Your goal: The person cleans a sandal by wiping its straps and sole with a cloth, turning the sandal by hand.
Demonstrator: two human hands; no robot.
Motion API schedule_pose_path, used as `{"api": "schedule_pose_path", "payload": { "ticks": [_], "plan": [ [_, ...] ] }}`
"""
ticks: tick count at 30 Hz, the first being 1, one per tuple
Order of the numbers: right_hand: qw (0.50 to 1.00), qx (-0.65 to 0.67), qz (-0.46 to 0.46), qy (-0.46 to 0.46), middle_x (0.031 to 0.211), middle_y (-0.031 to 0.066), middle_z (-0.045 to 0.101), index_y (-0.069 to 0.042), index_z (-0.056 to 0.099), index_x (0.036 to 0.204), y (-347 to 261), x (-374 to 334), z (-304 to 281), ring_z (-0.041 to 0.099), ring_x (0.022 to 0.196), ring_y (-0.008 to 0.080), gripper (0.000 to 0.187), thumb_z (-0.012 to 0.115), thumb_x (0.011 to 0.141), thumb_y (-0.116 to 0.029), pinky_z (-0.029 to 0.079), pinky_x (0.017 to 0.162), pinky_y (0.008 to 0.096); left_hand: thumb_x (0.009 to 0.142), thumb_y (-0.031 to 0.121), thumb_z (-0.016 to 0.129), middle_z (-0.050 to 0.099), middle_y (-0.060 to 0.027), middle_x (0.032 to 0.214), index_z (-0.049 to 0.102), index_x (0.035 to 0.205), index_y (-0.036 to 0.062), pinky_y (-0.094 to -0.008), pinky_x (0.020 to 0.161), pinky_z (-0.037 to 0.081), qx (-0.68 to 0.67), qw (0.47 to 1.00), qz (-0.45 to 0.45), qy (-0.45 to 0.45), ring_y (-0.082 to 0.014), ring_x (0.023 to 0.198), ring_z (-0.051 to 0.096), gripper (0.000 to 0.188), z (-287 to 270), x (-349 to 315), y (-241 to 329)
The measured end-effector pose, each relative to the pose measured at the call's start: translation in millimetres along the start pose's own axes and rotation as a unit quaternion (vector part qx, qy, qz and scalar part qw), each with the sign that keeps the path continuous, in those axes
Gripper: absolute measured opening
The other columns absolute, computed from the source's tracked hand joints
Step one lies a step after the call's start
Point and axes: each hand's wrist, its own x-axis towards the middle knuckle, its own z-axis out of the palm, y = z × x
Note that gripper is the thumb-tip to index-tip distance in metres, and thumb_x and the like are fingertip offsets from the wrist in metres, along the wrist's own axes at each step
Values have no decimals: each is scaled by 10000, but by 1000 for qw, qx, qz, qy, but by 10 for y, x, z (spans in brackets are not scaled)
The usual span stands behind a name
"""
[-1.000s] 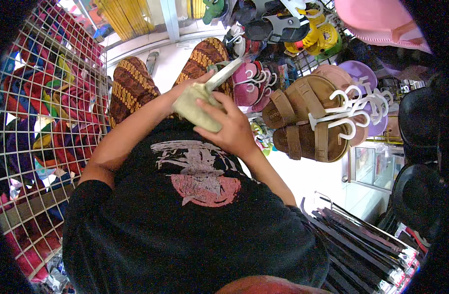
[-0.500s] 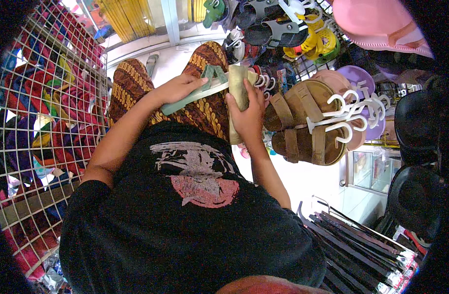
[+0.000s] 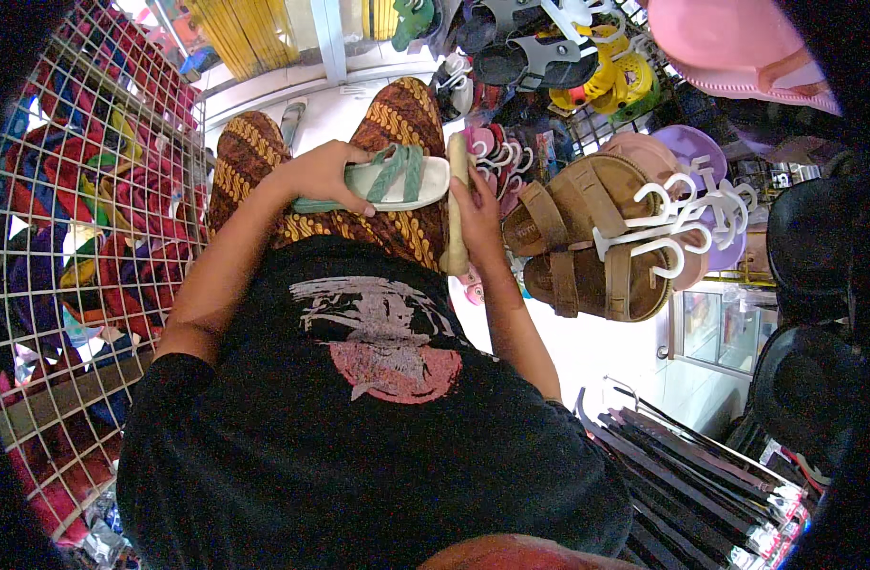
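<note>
Wire-mesh racks (image 3: 64, 237) and hanging brown strappy sandals (image 3: 587, 237) are crowding around. Left hand (image 3: 325, 176) is gripping a flat pale-green sandal with braided straps (image 3: 397, 179); right hand (image 3: 478, 214) is clasping its beige-soled mate (image 3: 457, 204) upright, both above patterned batik trousers (image 3: 397, 123).

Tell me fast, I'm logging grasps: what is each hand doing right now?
Left hand: closed on the green-strapped sandal, strap side up.
Right hand: fingers closed on the second sandal, held upright on edge.
</note>
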Motion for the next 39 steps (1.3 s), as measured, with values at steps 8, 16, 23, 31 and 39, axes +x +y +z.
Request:
{"api": "schedule_pose_path", "payload": {
  "ticks": [8, 16, 23, 31, 39],
  "plan": [
    [975, 218, -8, -41, 978, 85, 599, -44, 444, 1416, -417, -187, 14, 602, 798, 144, 440, 513, 1018, -220, 514, 672, 280, 661, 494, 837, 666, -64, 821, 713, 993, -53, -303, 741, 466, -277, 960, 53, 1, -160, 776, 592, 652, 158, 17, -441],
    [942, 318, 44, -99, 1047, 135, 613, -44, 430, 1402, -680, -189, -46, 617, 873, 211, 463, 475, 1023, -307, 520, 710, 344, 630, 529, 845, 670, -86, 829, 667, 1049, -30, -283, 574, 454, -494, 866, -3, -80, -136, 620, 570, 721, 105, -89, -304],
    [932, 324, 39, -158, 1052, 139, 599, -41, 434, 1362, -766, -210, -14, 613, 885, 211, 463, 460, 1023, -355, 514, 706, 337, 630, 567, 838, 681, -136, 980, 548, 1269, -24, -294, 590, 469, -596, 797, 41, -89, -165, 678, 601, 917, 120, -120, -314],
    [954, 298, -34, -11, 1016, 132, 635, -33, 406, 1420, -1090, -214, -87, 616, 795, 194, 457, 470, 1025, -255, 520, 694, 313, 973, 533, 480, 650, -270, 1172, 428, 1438, -44, -491, 979, 541, -641, 757, 33, -119, -383, 1070, 669, 743, 20, 13, 316],
    [971, -122, -192, 69, 1493, 279, 370, -66, 382, 1511, -935, -169, 30, 376, 1382, 415, 754, 737, 870, -241, 327, 1135, 489, 1013, 590, 432, 646, -107, 862, 572, 1204, 26, -377, 667, 618, -559, 805, -199, -18, -240, 756, 692, 611, 258, 96, 273]
  ]
}}
